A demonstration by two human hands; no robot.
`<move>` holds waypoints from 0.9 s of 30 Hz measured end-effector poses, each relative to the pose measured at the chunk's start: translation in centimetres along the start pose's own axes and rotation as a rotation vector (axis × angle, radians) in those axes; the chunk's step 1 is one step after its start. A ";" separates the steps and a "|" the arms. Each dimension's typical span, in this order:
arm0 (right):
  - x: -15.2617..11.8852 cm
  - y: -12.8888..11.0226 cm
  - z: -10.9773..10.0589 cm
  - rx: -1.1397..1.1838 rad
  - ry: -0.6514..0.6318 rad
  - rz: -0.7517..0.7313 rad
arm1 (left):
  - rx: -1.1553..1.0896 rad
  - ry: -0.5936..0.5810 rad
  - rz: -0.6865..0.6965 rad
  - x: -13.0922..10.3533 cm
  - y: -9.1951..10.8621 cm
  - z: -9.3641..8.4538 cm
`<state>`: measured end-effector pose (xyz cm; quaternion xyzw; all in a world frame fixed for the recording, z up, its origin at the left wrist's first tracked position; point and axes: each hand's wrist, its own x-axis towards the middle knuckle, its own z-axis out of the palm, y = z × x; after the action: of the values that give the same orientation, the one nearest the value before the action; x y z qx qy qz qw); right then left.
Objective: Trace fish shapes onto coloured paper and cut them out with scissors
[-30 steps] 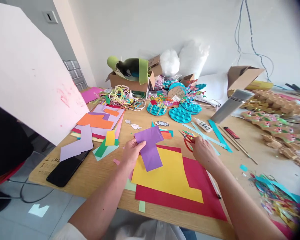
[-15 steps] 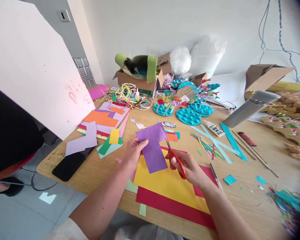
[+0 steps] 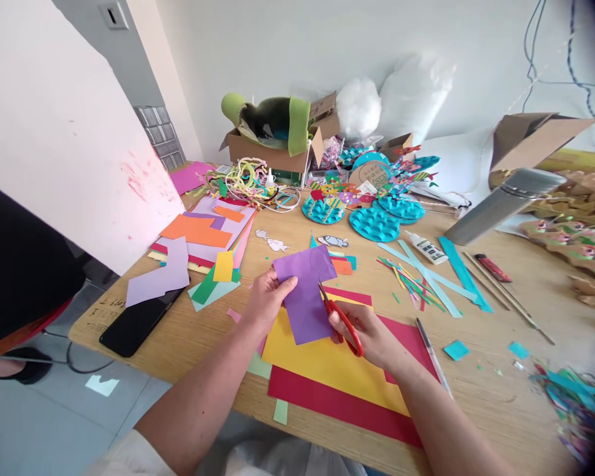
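Bench: pale wood-grain top [image 3: 178,344], plain white wall [image 3: 268,39] behind it.
Floor: grey tiles [image 3: 74,416] at lower left, 1 white scrap [image 3: 102,385] lying there.
Left side: large white sheet [image 3: 54,119], slanted, pink smears near its lower right edge.
Left hand [image 3: 268,294]: fingers clamped on the purple paper [image 3: 305,291], thumb on top.
Right hand [image 3: 364,330]: fingers closed on the red handles of the scissors [image 3: 350,324]; blades at the paper's inner notch, cannot tell how far apart.
Purple paper: flat, matte, notched outline; held up over the yellow sheet [image 3: 337,367], which lies on a red sheet [image 3: 337,406].
Near edge: pale green strip [image 3: 280,411] by the bench rim, red sheet close to it.
Left edge: glossy black phone [image 3: 136,324], far end under lilac paper [image 3: 176,271].
Working room: wood grain shows between phone and left forearm; right of the pen [image 3: 434,357], 2 small turquoise squares [image 3: 456,350].
Right, farther back: glue bottle [image 3: 426,250], grey metallic flask [image 3: 496,208], bumpy brown moulded cartons [image 3: 560,241].
Back: bumpy turquoise discs [image 3: 374,225], cardboard box [image 3: 262,149], fluffy white stuffing [image 3: 359,109].
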<state>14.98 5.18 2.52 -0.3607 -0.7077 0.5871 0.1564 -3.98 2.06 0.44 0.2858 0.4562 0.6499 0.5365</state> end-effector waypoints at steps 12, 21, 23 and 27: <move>0.1 0.3 0.1 -0.015 0.024 0.006 | 0.023 -0.021 0.008 -0.1 -0.3 0.1; 0.2 0.5 0.1 -0.020 0.018 0.001 | 0.032 -0.031 0.007 -0.2 -0.2 0.1; 0.2 0.5 0.1 -0.019 0.017 -0.003 | 0.024 -0.033 0.007 -0.2 -0.3 0.1; 0.1 0.2 0.0 -0.001 0.013 0.003 | 0.030 -0.031 0.006 -0.1 -0.4 0.2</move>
<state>14.97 5.24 2.26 -0.3656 -0.7064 0.5846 0.1600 -3.62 1.97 0.15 0.3051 0.4566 0.6401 0.5373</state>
